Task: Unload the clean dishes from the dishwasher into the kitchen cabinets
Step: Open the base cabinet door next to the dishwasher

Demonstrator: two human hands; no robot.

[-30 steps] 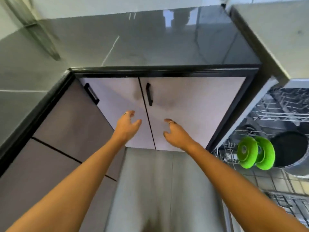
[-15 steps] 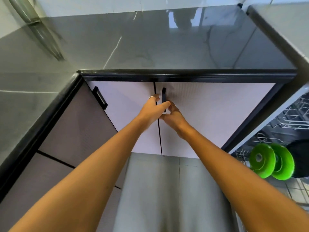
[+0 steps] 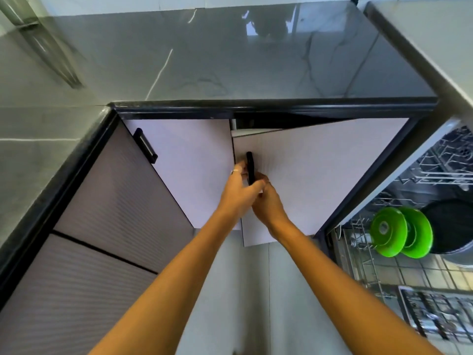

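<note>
Head view, base cabinet under the grey countertop (image 3: 230,55). Both hands meet at the black handle (image 3: 250,171) of the right cabinet door (image 3: 320,175). Handle's long axis runs vertical, set near the door's free (left) edge; hinge side appears to lie to the right, next to the dishwasher (image 3: 414,226). Left hand (image 3: 239,194) has fingers curled round the handle from the left. Right hand (image 3: 268,203) sits just below and right of it, touching the left hand; whether its fingers wrap the handle cannot be told, as the left hand hides them. Door stands ajar: dark gap at its top left corner, free edge out toward the person. Left cabinet door (image 3: 189,170) is closed. Task items lie well to the right of the grip: two green plates (image 3: 401,233) upright on edge in the lower rack (image 3: 363,254), dark pan (image 3: 450,226) just behind them. Judgement: the door must swing rightward, i.e. toward the rack; right hand is nearer the dishes.
</note>
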